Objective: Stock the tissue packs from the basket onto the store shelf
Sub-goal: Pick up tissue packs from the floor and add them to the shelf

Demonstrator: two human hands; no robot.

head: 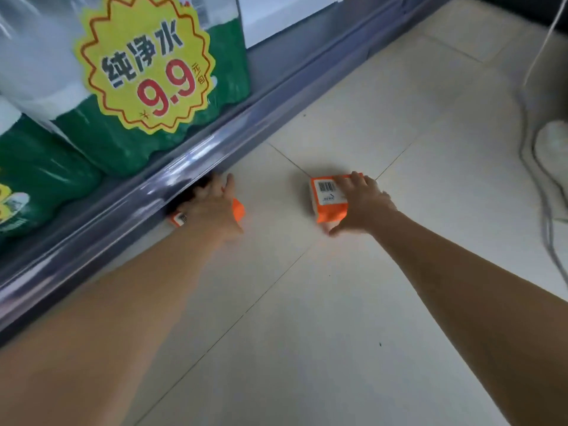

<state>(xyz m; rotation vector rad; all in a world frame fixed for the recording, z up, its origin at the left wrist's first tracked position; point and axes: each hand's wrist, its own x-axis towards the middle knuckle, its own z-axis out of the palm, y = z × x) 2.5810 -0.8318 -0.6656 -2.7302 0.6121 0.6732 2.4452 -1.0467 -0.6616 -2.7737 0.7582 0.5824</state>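
1. Along the left of the view, the store shelf (196, 167) was seen as a long grey edge with a clear price rail, loaded above with large green-and-clear bottle packs (123, 139) behind a yellow starburst price sign (144, 63).
2. Below it, the pale tiled floor (338, 302) was spread wide; no basket was in view.
3. At the right, the right hand (362, 204) was laid over an orange tissue pack (327, 198), fingers slightly spread across its top and the thumb hooked under its near end. The pack was held low over the floor, well apart from the shelf.
4. At the shelf's lower edge, the left hand (212, 207) was closed around a second orange pack (238, 209), its fingertips hidden in the dark gap beneath the rail.
5. Each pack was judged light, soft and squashable, its film wrap likely slick; a hold across the broad faces, thumb opposed, was judged best, since a hard squeeze would dent the tissues.
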